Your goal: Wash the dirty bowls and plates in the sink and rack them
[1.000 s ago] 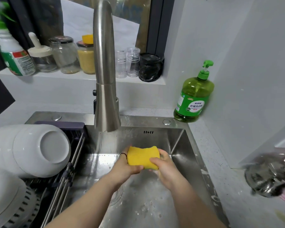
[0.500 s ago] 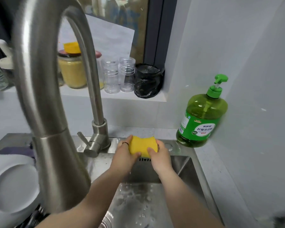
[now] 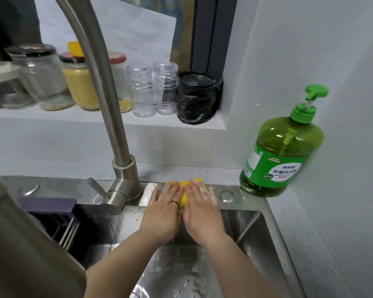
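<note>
The left hand (image 3: 164, 204) and right hand (image 3: 200, 204), fingers straight, pressed the yellow sponge (image 3: 184, 197) flat onto the back rim of the sink (image 3: 58, 188), probably to park it.

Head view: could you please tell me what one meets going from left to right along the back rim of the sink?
Along it: round metal cap → faucet → left hand → right hand → second round metal cap → green dish soap bottle.
</note>
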Demonstrator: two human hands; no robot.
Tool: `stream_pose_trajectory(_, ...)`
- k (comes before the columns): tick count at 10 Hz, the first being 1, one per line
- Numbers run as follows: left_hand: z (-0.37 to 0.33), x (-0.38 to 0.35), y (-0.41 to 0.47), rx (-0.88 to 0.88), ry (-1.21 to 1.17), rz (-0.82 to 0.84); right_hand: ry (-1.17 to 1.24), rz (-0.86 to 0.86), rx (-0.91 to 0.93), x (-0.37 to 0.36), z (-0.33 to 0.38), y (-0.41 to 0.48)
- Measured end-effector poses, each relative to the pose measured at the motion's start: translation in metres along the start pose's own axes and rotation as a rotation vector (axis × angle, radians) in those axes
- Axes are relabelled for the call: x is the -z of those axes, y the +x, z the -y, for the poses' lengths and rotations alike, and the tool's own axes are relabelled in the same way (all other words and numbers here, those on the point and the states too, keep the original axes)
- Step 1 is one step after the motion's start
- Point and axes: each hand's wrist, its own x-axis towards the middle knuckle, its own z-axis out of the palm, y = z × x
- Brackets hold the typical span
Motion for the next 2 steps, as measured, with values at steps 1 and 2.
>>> stream_pose_trajectory(1, 0.000, 0.005, 0.005, 0.000, 0.008, 0.101, -0.016, 0.065, 0.020, 0.006, 0.003, 0.003)
stream_pose_trajectory(2, -0.002, 0.018, 0.002, -0.024, 0.026, 0.177, 0.012, 0.306, -0.008, 0.016, 0.006, 0.000)
